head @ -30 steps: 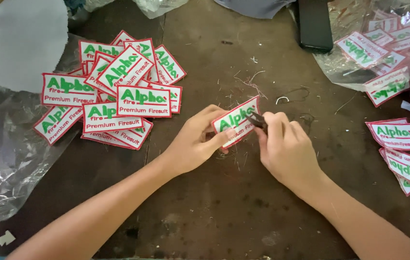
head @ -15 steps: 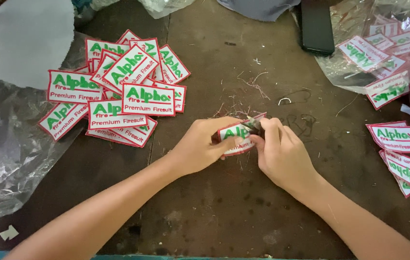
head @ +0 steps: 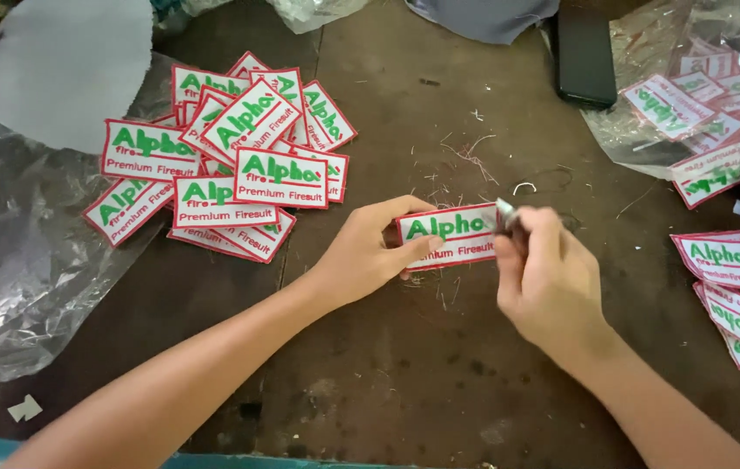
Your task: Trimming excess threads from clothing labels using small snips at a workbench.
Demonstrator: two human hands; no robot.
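The left hand is pinching one patch just over the counter. The right hand is gripping a small metal tool at the patch's edge. A slip could nick the red border. Approx. 15 patches are lying in the left pile, 3 on the right, and more in a bag.

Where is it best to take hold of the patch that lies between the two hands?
Take the patch at its left short edge, coming from the left, as the left hand does. It lies flat on the table, and the right hand works with a small metal tool at its right end.
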